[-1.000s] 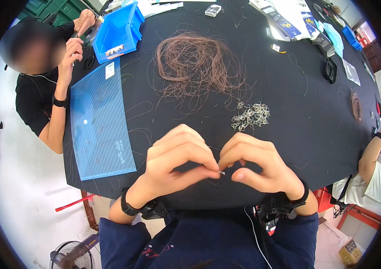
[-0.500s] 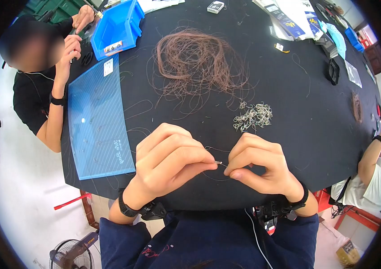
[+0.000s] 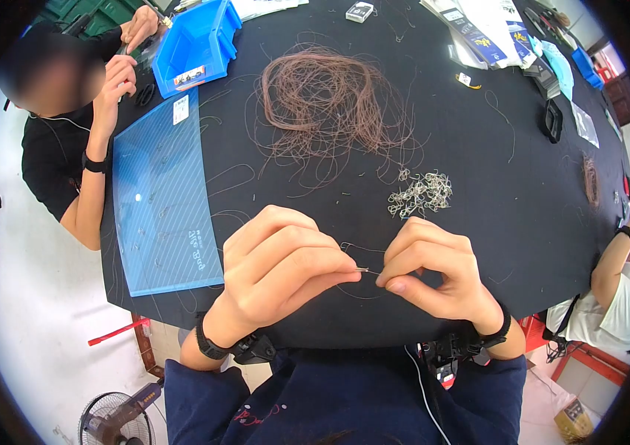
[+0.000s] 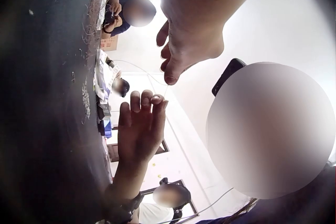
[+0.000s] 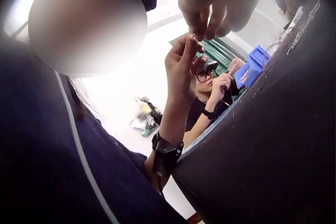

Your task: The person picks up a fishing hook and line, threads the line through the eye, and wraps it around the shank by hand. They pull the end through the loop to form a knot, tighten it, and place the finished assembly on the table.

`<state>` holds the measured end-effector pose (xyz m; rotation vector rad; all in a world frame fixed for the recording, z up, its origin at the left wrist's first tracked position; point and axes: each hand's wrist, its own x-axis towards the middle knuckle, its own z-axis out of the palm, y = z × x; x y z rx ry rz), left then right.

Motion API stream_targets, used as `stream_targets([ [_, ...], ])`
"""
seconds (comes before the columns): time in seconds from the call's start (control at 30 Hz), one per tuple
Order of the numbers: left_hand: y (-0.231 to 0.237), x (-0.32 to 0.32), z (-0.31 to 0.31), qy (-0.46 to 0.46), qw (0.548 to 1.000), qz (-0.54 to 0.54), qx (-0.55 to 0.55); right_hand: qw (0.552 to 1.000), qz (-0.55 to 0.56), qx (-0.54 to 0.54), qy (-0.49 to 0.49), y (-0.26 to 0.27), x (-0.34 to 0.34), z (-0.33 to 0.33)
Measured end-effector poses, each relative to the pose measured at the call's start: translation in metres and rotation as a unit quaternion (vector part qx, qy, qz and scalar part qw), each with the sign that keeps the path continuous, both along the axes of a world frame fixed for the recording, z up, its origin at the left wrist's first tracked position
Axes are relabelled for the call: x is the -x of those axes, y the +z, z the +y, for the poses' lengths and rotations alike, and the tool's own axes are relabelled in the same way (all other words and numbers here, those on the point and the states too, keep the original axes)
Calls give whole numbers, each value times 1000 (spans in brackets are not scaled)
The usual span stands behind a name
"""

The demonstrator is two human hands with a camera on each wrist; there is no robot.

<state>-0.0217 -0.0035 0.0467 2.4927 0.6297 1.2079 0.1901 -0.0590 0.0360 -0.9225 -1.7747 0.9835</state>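
Over the near edge of the table, my left hand (image 3: 285,256) pinches a thin, shiny metal piece (image 3: 362,270) between thumb and forefinger, its end sticking out toward the right. My right hand (image 3: 437,267) pinches a fine line (image 3: 373,271) that runs across the short gap from the metal piece. A loop of thin line (image 3: 359,247) arches behind the fingertips. The rest of the metal piece is hidden in the left fingers. Just beyond the right hand lies a pile of small silvery hooks (image 3: 420,194).
A loose tangle of brown line (image 3: 322,111) spreads at mid-table. On the left are a blue striped file bag (image 3: 163,215) and a blue bin (image 3: 195,52), beside another person working with both hands. White packets (image 3: 478,33) and a black frame (image 3: 551,121) lie at the far right.
My hands have drawn apart, the left moving left and the right moving slightly right. The metal end and the line between the fingertips now show; the right thumb and forefinger have closed together.
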Motion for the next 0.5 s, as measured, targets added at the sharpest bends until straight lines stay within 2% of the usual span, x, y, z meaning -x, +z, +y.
stream_targets([
  [0.5,3,2,1,6,1000,1,-5,1000,8,-5,-1,-2,-1,1],
])
